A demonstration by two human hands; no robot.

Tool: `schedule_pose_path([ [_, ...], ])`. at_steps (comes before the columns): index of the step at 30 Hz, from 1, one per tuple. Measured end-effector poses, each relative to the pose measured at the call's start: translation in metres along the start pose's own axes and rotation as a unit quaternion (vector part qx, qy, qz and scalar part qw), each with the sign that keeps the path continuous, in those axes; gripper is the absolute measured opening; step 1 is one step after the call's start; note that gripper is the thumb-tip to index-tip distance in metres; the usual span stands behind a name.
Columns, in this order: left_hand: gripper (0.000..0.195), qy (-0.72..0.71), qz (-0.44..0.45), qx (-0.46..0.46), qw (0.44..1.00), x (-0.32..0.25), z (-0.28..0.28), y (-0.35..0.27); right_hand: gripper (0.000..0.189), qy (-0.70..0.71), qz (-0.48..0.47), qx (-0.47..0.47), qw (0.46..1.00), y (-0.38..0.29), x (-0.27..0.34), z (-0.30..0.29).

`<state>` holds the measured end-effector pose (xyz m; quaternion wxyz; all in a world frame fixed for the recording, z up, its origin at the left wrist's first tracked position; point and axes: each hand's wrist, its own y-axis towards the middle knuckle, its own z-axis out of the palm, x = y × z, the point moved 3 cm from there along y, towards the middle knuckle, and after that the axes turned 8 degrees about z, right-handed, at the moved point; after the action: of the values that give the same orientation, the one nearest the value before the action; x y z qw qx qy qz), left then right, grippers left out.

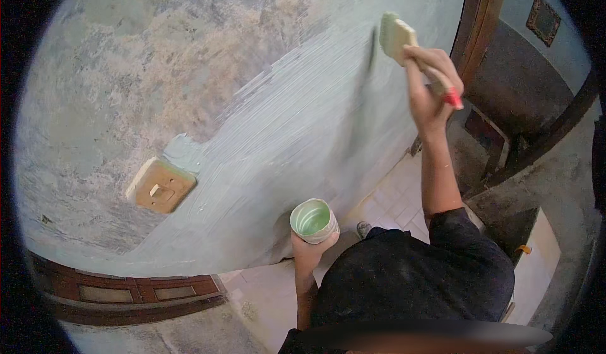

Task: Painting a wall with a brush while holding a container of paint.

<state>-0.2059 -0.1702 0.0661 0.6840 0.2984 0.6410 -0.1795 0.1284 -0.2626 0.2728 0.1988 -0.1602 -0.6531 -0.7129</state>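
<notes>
My right hand (433, 88) grips a wide flat paintbrush (396, 36) by its pale handle, which ends in a red tip. Pale green paint coats the bristles, held up at the right part of the wall (265, 117). Whether the bristles touch the wall, I cannot tell. Lower down, my left hand (315, 247) is wrapped around a ridged white container (312, 221) with light green paint inside. Fresh paint with streaked brush marks covers a broad diagonal band of the wall. Left of that band the surface is patchy and bare of it.
A light switch plate (165, 186) juts from the wall at the left, beside a thick dab of paint (183, 152). A brown wooden frame (476, 17) edges the wall at right. Brown panelled woodwork (128, 290) lies lower left. Pale floor tiles (397, 197) show below.
</notes>
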Motion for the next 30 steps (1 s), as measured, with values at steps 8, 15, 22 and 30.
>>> schedule_pose_path([
  [8, 0.063, 0.015, -0.009, -0.017, 1.000, 0.006, -0.022, -0.021, 0.048, -0.058, -0.101, 0.081, 0.990, -0.118, 0.098, 0.059],
  [15, 0.065, -0.012, -0.013, -0.025, 1.000, 0.013, -0.045, -0.037, 0.045, 0.090, -0.092, 0.176, 0.976, -0.163, 0.157, 0.061],
  [22, 0.069, 0.036, -0.006, -0.014, 0.999, 0.018, -0.050, -0.044, 0.020, 0.276, -0.015, 0.170, 0.946, -0.054, 0.162, 0.059],
  [30, 0.074, 0.012, 0.010, -0.025, 1.000, 0.018, -0.051, -0.047, 0.011, 0.390, 0.019, 0.307, 0.868, -0.031, 0.160, 0.088],
])
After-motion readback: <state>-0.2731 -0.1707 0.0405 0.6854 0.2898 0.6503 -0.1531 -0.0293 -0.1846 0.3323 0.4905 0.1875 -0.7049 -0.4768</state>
